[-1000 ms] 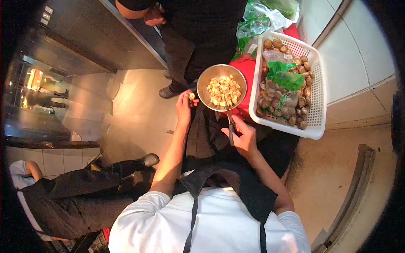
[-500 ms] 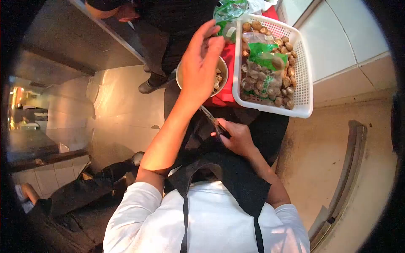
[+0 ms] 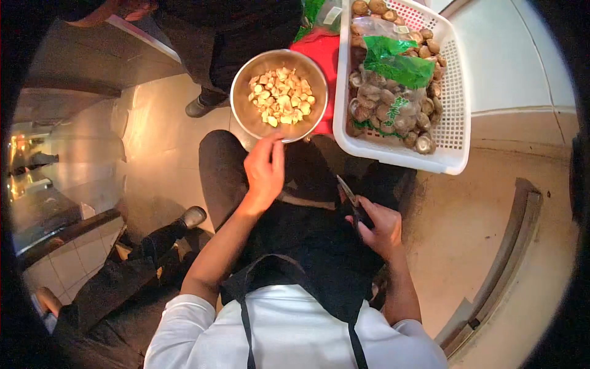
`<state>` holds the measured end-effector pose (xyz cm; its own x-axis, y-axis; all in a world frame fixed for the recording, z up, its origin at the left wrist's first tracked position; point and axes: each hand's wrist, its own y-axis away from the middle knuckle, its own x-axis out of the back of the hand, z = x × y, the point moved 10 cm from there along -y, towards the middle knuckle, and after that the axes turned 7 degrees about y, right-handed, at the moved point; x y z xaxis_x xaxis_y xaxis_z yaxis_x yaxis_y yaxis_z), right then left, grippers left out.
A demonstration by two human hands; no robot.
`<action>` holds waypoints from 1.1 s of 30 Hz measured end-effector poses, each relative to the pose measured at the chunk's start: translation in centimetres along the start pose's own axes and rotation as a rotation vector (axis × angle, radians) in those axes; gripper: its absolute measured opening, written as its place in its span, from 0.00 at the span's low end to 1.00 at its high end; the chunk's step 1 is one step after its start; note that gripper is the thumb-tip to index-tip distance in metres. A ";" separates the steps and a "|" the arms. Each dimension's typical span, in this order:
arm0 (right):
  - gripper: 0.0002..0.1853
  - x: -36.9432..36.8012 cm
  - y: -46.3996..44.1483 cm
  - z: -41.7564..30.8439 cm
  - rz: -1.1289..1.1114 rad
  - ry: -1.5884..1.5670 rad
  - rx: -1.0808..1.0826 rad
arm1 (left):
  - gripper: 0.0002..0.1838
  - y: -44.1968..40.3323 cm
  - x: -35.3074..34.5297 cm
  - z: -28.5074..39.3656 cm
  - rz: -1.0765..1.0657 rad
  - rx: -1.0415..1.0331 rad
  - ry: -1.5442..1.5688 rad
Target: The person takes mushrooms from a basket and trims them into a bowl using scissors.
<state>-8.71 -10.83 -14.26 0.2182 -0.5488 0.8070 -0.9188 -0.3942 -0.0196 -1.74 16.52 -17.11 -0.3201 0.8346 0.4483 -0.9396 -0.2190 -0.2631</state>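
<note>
My left hand (image 3: pixel 265 169) is at the near rim of a round metal bowl (image 3: pixel 238 98), with its fingers closed on the edge. Cut pale mushroom pieces (image 3: pixel 283 95) lie in a heap inside the bowl. In my right hand (image 3: pixel 382 226) is a pair of scissors (image 3: pixel 348 192), held over my dark apron with the blades pointing up and away from me. Right of the bowl stands a white perforated basket (image 3: pixel 456 92). It holds loose whole brown mushrooms (image 3: pixel 424 143) and a clear and green plastic bag (image 3: pixel 393 92) of mushrooms.
Under the bowl and basket shows a red surface (image 3: pixel 319 49). A person in dark clothes (image 3: pixel 196 43) stands beyond the bowl, one shoe (image 3: pixel 206 104) on the floor. Another person's dark-trousered leg (image 3: pixel 160 243) is at left. A tiled wall (image 3: pixel 516 55) runs along the right.
My left hand has come down from above the bowl to its near rim, uncovering the mushroom pieces. My right hand with the scissors has shifted right. The view has moved.
</note>
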 end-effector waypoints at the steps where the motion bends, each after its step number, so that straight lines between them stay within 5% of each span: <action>1: 0.29 -0.2 -0.1 0.2 -0.025 0.003 -0.006 | 0.11 0.0 -0.2 1.0 0.021 -0.064 0.018; 11: 0.30 -2.4 -1.7 0.5 -0.008 -0.020 0.020 | 0.13 -3.3 -1.1 1.4 0.079 -0.188 -0.056; 16: 0.30 -2.1 -1.4 0.9 -0.037 0.042 -0.009 | 0.14 0.9 1.3 -1.9 0.282 -0.007 0.204; 18: 0.34 -2.0 -0.6 1.4 -0.042 0.030 -0.053 | 0.11 4.1 -3.2 -9.9 0.214 0.354 0.545; 20: 0.32 -2.9 -0.3 1.9 -0.063 -0.012 -0.061 | 0.07 7.7 -11.0 -18.0 -0.041 0.643 0.486; 22: 0.30 -4.5 -0.6 2.6 -0.145 -0.022 -0.069 | 0.11 10.6 -18.9 -25.2 -0.473 0.758 -0.011; 26: 0.28 -5.8 -1.4 3.2 -0.350 -0.039 -0.180 | 0.14 14.6 -28.4 -34.9 -0.802 0.636 -0.423; 31: 0.19 -7.9 0.9 6.4 -0.518 0.013 -0.296 | 0.14 14.4 -32.1 -40.6 -0.851 0.678 -0.609; 33: 0.20 -7.4 -0.3 6.6 -0.422 -0.027 -0.322 | 0.14 13.6 -32.3 -42.1 -0.839 0.702 -0.654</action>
<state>-7.91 -11.54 -24.15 0.5957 -0.4118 0.6896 -0.8025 -0.3412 0.4895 0.92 7.83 -71.16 0.5891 0.4863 0.6453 -0.6799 -0.1333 0.7211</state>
